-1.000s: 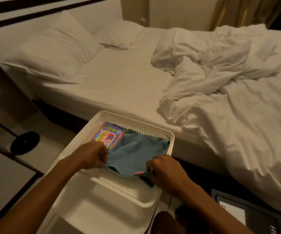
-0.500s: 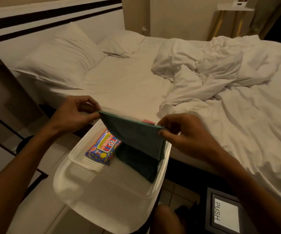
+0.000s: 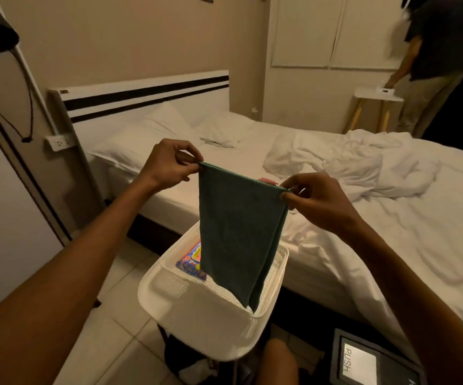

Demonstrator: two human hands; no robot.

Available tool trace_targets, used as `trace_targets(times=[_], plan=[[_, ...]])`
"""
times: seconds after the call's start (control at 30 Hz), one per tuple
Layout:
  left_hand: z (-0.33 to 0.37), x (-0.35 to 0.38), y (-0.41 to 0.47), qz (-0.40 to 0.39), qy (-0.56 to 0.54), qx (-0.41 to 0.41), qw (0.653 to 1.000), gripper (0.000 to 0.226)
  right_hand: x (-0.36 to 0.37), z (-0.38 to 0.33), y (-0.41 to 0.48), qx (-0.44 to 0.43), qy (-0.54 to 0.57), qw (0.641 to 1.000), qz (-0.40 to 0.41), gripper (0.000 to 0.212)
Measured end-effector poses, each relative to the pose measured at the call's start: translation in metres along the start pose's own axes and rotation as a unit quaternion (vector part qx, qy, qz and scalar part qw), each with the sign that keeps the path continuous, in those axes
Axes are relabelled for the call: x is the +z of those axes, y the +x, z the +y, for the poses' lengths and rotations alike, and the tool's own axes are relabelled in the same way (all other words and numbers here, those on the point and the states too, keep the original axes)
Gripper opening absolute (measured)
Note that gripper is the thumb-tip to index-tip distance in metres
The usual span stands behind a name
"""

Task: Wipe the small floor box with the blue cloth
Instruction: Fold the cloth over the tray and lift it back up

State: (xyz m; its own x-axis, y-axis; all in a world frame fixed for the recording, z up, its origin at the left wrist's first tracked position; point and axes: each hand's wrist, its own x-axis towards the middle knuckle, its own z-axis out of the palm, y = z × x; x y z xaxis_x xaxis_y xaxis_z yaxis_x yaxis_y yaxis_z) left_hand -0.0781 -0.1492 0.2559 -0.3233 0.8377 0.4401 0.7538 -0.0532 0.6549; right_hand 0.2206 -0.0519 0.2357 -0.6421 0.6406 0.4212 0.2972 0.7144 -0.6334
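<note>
The blue cloth (image 3: 238,232) hangs folded in front of me, looking dark teal in this light. My left hand (image 3: 169,165) pinches its top left corner and my right hand (image 3: 316,201) pinches its top right corner, near a small pink tag. The cloth's lower end dangles just above the white perforated basket (image 3: 169,290). A dark box with a white "PUSH" lid (image 3: 363,362) stands on the floor at the bottom right, below my right forearm.
A colourful packet (image 3: 190,259) lies in the basket. The bed (image 3: 391,218) with crumpled white sheets and pillows fills the right and middle. Another person (image 3: 433,65) stands at a small white stool (image 3: 374,98) in the far right corner. Tiled floor lies to the left.
Both hands have lifted the cloth out of the basket and raised it, so it now hangs down full length. The view has tilted up, showing the headboard and far wall.
</note>
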Motion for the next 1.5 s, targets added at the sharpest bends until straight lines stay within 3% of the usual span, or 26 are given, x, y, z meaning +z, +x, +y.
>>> trace_targets(times=[0.33,0.6,0.97,1.33,1.5], plan=[[0.029,-0.029,-0.012,0.018,-0.023,0.008,1.000,0.019,-0.016,-0.032,-0.001,-0.023,0.023,0.999,0.033,0.017],[-0.022,0.032,0.006,-0.036,0.005,-0.043,0.998,0.018,0.013,0.032,0.011,0.084,-0.016,0.996,-0.011,0.018],[-0.072,0.127,0.075,-0.038,0.022,-0.071,0.997,0.014,0.034,0.123,0.053,0.165,-0.065,0.984,-0.001,0.017],[-0.087,0.156,0.099,-0.051,0.057,-0.057,0.995,0.016,0.040,0.164,0.071,0.179,-0.063,0.982,-0.003,0.020],[-0.100,0.157,0.082,-0.063,0.031,-0.069,0.995,0.014,0.053,0.168,0.057,0.140,-0.067,0.988,0.000,0.017]])
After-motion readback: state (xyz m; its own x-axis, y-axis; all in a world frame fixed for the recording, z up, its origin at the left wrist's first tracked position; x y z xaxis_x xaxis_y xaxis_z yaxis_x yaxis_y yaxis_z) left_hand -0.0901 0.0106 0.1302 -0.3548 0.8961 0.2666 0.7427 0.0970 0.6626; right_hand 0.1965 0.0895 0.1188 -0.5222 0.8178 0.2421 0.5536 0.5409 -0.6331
